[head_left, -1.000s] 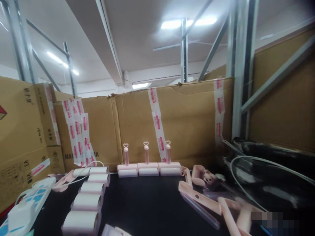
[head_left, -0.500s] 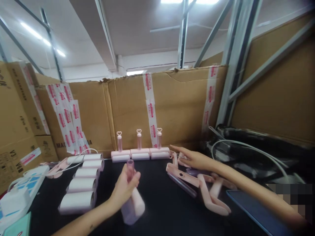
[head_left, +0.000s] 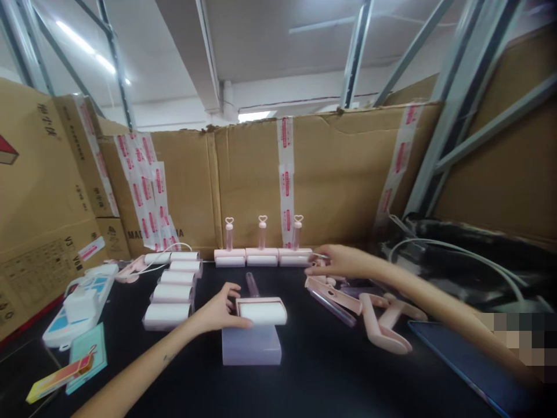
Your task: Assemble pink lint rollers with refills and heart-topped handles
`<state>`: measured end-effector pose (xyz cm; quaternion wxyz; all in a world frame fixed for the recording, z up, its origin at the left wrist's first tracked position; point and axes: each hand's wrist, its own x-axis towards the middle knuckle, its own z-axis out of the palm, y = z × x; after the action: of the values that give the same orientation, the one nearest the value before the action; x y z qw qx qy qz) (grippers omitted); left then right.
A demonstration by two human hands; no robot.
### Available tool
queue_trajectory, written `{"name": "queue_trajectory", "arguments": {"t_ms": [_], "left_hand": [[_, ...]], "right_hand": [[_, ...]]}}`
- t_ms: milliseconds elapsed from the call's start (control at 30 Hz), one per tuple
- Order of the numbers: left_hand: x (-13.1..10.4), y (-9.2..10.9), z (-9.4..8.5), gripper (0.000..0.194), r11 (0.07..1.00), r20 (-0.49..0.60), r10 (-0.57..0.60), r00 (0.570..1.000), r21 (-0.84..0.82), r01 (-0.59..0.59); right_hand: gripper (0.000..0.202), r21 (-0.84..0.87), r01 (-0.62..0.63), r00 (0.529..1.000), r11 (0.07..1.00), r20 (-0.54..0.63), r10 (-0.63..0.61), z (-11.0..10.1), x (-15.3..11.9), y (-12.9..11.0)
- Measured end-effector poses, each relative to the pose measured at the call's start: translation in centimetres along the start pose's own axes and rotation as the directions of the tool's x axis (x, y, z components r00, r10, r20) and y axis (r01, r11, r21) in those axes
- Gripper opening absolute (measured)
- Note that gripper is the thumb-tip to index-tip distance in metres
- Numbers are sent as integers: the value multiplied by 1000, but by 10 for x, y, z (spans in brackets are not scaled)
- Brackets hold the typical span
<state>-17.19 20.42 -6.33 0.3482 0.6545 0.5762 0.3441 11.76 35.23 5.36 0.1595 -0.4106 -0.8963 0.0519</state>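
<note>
My left hand (head_left: 221,310) has its thumb and fingers at the left end of a white-and-pink lint roller (head_left: 262,313), near the middle of the black table. A clear purplish cover (head_left: 251,346) lies just below the roller, and a clear handle tube (head_left: 252,284) points away behind it. At the pile of pink handle parts (head_left: 335,296), my right hand (head_left: 324,259) has its fingers curled around a small pink piece (head_left: 319,264). Three pink rollers with upright heart-topped handles (head_left: 262,255) stand in a row against the cardboard.
White rolls (head_left: 167,313) line the left side, beside a power strip (head_left: 82,305) with white cables. A teal card (head_left: 89,357) lies at front left. On the right are a dark blue tablet-like object (head_left: 461,366) and black plastic (head_left: 461,261).
The roller in my left hand has turned from upright to lying sideways, its cover now lower in front. My right hand's fingers have curled in at the pile. The view has shifted left.
</note>
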Motion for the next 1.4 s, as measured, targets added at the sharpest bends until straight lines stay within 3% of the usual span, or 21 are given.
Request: {"name": "queue_trajectory", "arguments": {"t_ms": [33, 67, 167, 267, 367, 433, 533, 633, 733, 833, 933, 1033, 1100, 1167, 1233, 1300, 1333, 1400], "left_hand": [[-2, 1, 1, 83, 1000, -21, 0, 1000, 6, 0], [-4, 4, 2, 82, 1000, -54, 2, 999, 23, -1], [-16, 15, -1, 84, 988, -97, 43, 994, 152, -28], [-27, 23, -13, 82, 967, 122, 4, 992, 251, -35], [-33, 29, -27, 70, 951, 312, -118, 943, 308, 17], [-34, 33, -33, 59, 923, 356, -139, 924, 386, -10], [-35, 40, -36, 45, 864, 386, -69, 920, 485, -139], [-32, 42, -36, 43, 762, 251, 53, 966, 615, -202], [-26, 32, -38, 49, 720, 76, 91, 993, 684, -118], [-18, 21, -36, 74, 793, -44, 147, 988, 603, -91], [-14, 24, -18, 113, 914, -209, 277, 938, 360, -190], [-18, 39, 16, 112, 926, -253, 310, 916, -137, -351], [-27, 47, 35, 80, 861, -300, 202, 932, -399, -315], [-39, 48, 41, 55, 819, -403, 53, 914, -506, -271], [-50, 45, 37, 46, 849, -479, 11, 878, -460, -261], [-58, 43, 29, 42, 913, -478, 133, 868, -283, -295], [-60, 43, 26, 39, 926, -422, 251, 871, -157, -343], [-65, 46, 24, 30, 876, -206, 480, 853, 69, -477]], "right_hand": [[49, 96, 93, 988, 991, 112, -103, 11, -5, -17], [52, 151, 119, 982, 981, 127, -138, 24, -10, -34], [62, 99, 101, 986, 990, 125, -113, 66, -20, -69], [69, 98, 156, 967, 983, 189, -173, 94, -23, -75], [61, 202, 198, 942, 959, 230, -243, 102, -23, -65], [56, 223, 165, 956, 961, 203, -211, 100, -24, -57], [51, 197, 108, 980, 974, 145, -137, 94, -26, -53], [47, 203, 106, 991, 973, 56, -120, 87, -26, -51], [37, 202, 58, 997, 978, -67, -45, 78, -23, -47], [36, 278, -14, 965, 960, -247, 86, 68, -23, -47], [40, 504, 30, 928, 863, -334, 163, 69, -31, -64], [38, 737, 161, 948, 656, -300, 105, 82, -46, -91], [38, 811, 196, 978, 552, -202, -50, 86, -54, -101], [40, 817, 192, 961, 544, -45, -271, 77, -55, -99], [33, 815, 167, 943, 554, 33, -332, 56, -53, -88], [28, 846, 101, 970, 524, 34, -241, 36, -52, -76], [35, 858, 63, 977, 510, 52, -208, 29, -54, -72], [51, 838, 5, 974, 545, 120, -193, 26, -66, -72]]}}
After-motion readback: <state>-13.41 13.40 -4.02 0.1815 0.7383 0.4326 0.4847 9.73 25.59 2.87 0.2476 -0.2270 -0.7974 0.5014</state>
